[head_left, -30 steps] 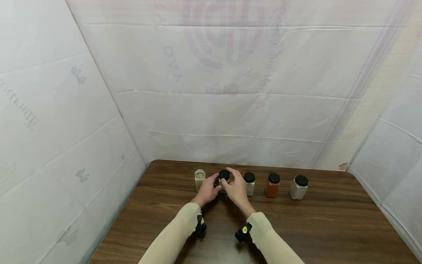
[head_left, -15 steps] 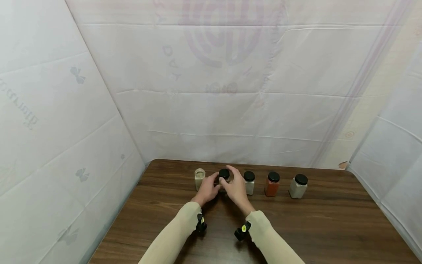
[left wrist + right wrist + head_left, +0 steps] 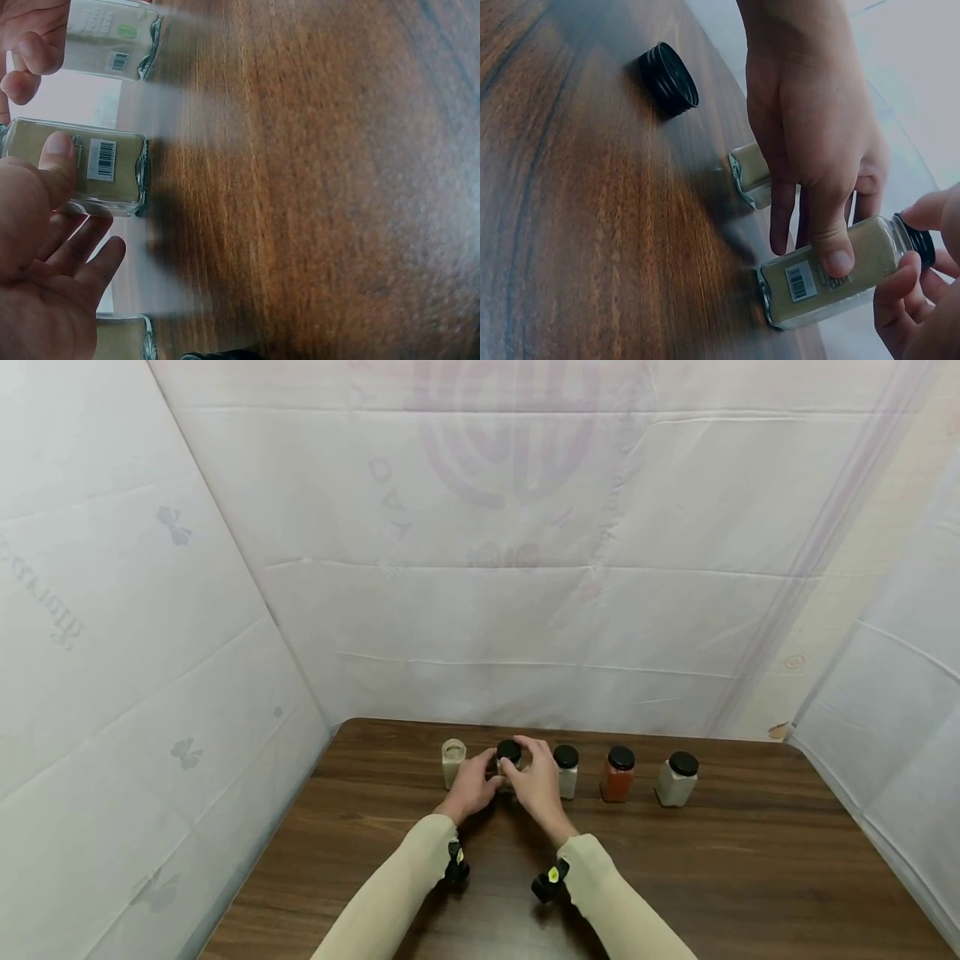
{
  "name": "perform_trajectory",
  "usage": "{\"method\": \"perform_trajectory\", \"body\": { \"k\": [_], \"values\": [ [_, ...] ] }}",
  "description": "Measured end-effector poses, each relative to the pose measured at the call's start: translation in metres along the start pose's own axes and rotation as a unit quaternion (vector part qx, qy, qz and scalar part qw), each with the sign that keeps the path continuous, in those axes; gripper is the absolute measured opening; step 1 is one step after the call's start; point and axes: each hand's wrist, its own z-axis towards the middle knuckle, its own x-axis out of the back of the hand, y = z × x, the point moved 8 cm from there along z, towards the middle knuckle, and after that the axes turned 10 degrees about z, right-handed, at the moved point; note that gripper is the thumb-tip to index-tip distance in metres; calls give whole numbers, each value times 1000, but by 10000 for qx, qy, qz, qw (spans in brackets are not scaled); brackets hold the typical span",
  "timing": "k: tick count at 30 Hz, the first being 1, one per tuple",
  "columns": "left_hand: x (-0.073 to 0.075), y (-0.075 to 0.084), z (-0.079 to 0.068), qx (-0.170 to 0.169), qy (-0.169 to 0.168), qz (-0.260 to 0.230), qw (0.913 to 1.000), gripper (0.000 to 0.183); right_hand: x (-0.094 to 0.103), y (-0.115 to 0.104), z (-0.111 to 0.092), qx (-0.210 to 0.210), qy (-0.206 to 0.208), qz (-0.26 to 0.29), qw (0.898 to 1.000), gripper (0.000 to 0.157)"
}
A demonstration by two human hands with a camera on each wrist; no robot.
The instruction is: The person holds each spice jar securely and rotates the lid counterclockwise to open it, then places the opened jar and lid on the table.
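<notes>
The jar (image 3: 114,189) stands upright on the counter (image 3: 750,877), between the left hand (image 3: 470,787) and the right hand (image 3: 536,779). The left, partly closed, grips its body, thumb beside the barcode (image 3: 102,160); the right, thumb and fingers bent in, holds the black lid (image 3: 508,750) on top.

Table (image 3: 750,868): brown, wood-grained. White sheeting (image 3: 450,618), creased, faintly printed, encloses 3 sides. Upright on the table, toward the right, 3 black-lidded containers: pale jar (image 3: 567,782), orange-red jar (image 3: 617,785), whitish jar (image 3: 674,789).
</notes>
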Motion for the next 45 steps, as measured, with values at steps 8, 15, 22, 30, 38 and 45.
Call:
{"method": "perform_trajectory", "body": {
  "k": [8, 15, 22, 30, 38, 45],
  "values": [
    [4, 0, 2, 68, -11, -8, 10000, 40, -3, -2, 3, 75, -273, 69, 9996, 46],
    [6, 2, 1, 3, 40, 31, 10000, 40, -6, -1, 5, 95, -383, -77, 9992, 50],
    [5, 4, 1, -131, 103, 130, 9998, 45, -7, -2, 5, 128, -367, -199, 9990, 51],
    [5, 5, 4, -70, 88, 44, 9999, 41, -6, -4, 8, 108, -417, -263, 9987, 50],
    [3, 2, 1, -90, 34, -38, 9999, 37, -4, -3, 6, 230, -163, -272, 9992, 53],
    [1, 3, -1, -225, 76, -51, 9997, 35, 3, -1, 2, 45, 470, -308, 9984, 51]
  ]
}}
